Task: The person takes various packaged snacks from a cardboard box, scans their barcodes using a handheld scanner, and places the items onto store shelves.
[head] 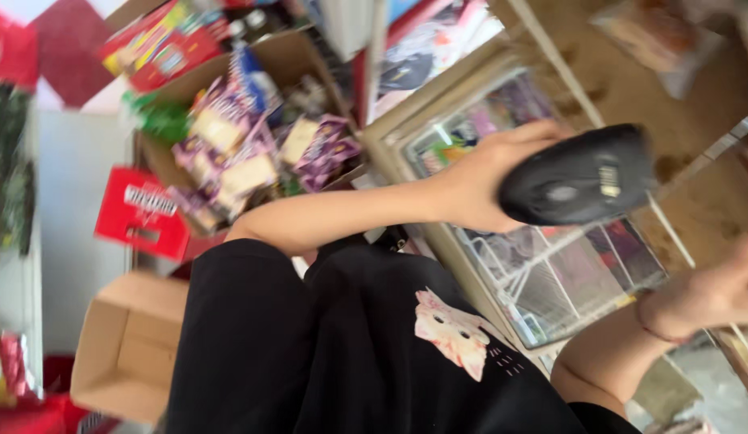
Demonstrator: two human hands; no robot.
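My left hand (478, 181) reaches out from the left and is closed around a black computer mouse (579, 175), held above a glass-topped display counter (551, 273). My right hand (711, 293) is at the right edge of the view, over the counter's wooden frame, with a thin band at the wrist. Its fingers run out of the frame, so I cannot tell whether it holds anything. My black shirt with a pale cat picture (454, 333) fills the bottom centre. The whole view is blurred and tilted.
An open cardboard box (229, 128) packed with purple and yellow packets stands at upper left. A red carton (141, 213) and an open cardboard box (125, 345) lie lower left. Small goods show under the counter glass. A bagged item (659, 36) sits at upper right.
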